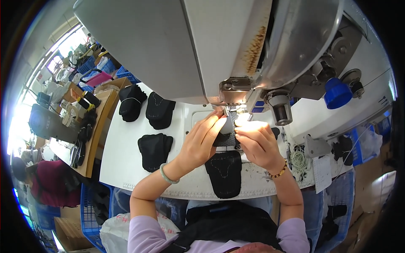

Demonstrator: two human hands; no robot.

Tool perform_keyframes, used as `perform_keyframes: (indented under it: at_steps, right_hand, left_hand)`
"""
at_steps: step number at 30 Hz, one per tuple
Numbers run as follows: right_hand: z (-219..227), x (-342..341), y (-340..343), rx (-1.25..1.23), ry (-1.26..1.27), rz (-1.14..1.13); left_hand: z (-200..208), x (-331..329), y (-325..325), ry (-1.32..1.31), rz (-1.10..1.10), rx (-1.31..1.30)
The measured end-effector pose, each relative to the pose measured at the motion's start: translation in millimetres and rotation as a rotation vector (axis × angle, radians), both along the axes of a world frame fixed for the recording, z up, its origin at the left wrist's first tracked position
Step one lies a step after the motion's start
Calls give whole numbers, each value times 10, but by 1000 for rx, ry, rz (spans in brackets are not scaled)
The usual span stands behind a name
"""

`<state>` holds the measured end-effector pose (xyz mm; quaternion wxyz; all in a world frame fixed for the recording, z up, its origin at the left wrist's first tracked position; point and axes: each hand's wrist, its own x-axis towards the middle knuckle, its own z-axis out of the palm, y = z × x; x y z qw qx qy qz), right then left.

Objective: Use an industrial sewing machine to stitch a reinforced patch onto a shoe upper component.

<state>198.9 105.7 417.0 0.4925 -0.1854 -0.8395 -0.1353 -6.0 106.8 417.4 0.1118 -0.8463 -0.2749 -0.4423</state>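
Note:
A dark grey and black fabric piece (227,139) lies under the lit needle area of a sewing machine (236,90). My left hand (203,134) pinches its left side, fingertips close to the presser foot. On the other side my right hand (258,141) has its fingers closed on the piece's right edge; glare from the lamp washes out those fingertips. Just below my hands, at the table's front edge, rests a black cut fabric piece (224,175) with pale stitched lines. Further black fabric stacks (155,152) sit to the left, one (160,110) behind and a tied bundle (132,103) at the far left.
The machine head (143,42) hangs close above my hands. A blue knob (338,93) and a coil of pale cord (299,160) are on the right. Blue crates (93,211) stand below the white table (120,162). Another person (50,183) sits at the left.

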Motion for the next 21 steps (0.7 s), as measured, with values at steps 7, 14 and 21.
perform_keyframes:
  at_steps: [7, 14, 21]
  right_hand:
    - [-12, -54, 12, -22, -2, -65]
    - [-40, -92, 21, -30, 1, -185]
    - [-3, -163, 2, -47, 22, -230]
  left_hand:
    - [-96, -33, 149, -27, -13, 64]
    - [-119, -59, 303, -26, -12, 159]
    - [-136, -93, 406, -76, -52, 112]
